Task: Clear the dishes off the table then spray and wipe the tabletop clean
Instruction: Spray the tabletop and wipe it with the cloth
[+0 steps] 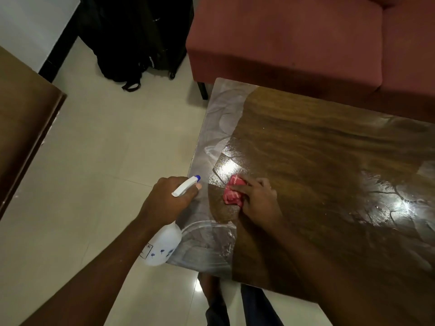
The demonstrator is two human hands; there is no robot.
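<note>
Now you are clutching the red cloth (pixel 231 194) in your right hand (pixel 259 201) on the tabletop (pixel 317 149), your left hand (pixel 164 201) just left of the cloth gripping the spray bottle (pixel 162 245), nozzle pointing toward it.

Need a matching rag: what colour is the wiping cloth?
The cloth is red with thin pale lines; head view.
</note>
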